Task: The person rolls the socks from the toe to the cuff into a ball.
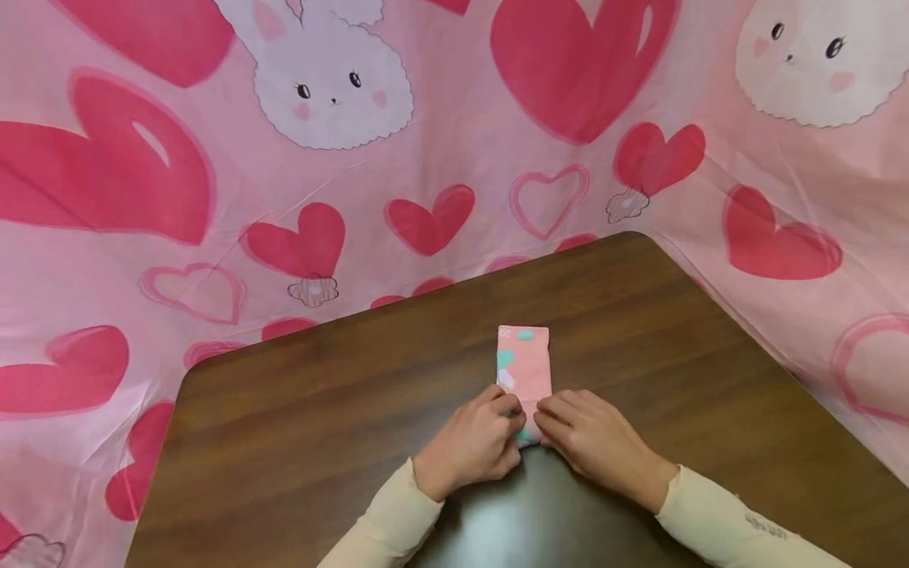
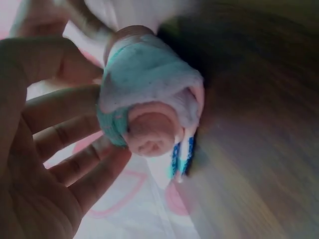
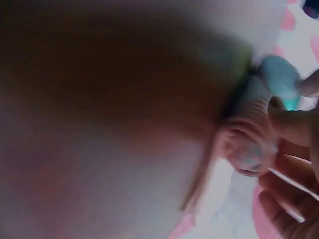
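Pink socks [image 1: 529, 363] with mint and white patches lie lengthwise on the table, flat at the far end. Their near end is rolled up between the two hands. My left hand [image 1: 474, 440] grips the left side of the roll with bent fingers. On the right side, my right hand [image 1: 604, 440] holds the roll between thumb and fingers. The left wrist view shows the spiral end of the sock roll [image 2: 149, 127], with flat layers running out beneath it. In the right wrist view the other end of the roll [image 3: 244, 147] shows beside the thumb.
The dark brown wooden table [image 1: 319, 410] has rounded far corners. Behind and to the right hangs a pink cloth [image 1: 454, 118] printed with hearts and rabbit faces, close to the table edges.
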A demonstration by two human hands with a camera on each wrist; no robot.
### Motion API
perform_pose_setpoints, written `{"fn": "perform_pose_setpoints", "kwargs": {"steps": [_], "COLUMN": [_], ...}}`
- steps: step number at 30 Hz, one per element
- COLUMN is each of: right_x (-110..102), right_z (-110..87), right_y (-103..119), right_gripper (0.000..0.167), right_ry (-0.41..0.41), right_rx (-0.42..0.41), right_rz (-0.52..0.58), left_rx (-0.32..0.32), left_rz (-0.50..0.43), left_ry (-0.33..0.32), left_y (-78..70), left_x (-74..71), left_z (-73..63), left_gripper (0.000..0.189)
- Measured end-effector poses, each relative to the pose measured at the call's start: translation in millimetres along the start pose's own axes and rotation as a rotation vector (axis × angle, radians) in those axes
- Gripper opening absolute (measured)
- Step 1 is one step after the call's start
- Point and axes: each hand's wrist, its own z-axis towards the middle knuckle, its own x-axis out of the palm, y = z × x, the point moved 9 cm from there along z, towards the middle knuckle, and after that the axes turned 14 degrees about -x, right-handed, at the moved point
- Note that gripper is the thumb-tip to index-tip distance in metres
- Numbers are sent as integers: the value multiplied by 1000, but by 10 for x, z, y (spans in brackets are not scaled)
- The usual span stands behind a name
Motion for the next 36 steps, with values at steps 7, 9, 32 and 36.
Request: {"fn": "perform_pose_setpoints", "kwargs": {"steps": [7,9,32,36], "right_x": [98,107,215,174], "right_z": [-36,-27,16,-47], "right_y": [29,-5,-84,-144], "right_gripper": [33,38,32,23], "right_ry": [91,95,94,51], "right_rx": [-33,-10,156,223], "right_rz": [71,86,9,96], "left_rx": [9,15,-79,-116], "left_rz": [18,40,-122,-274], "left_ry": [64,67,28,40], "left_y": [38,29,149,210], "left_x": [54,69,172,184], "left_z": [-11,-7,77,47], "left_gripper": [40,45,31,33]}}
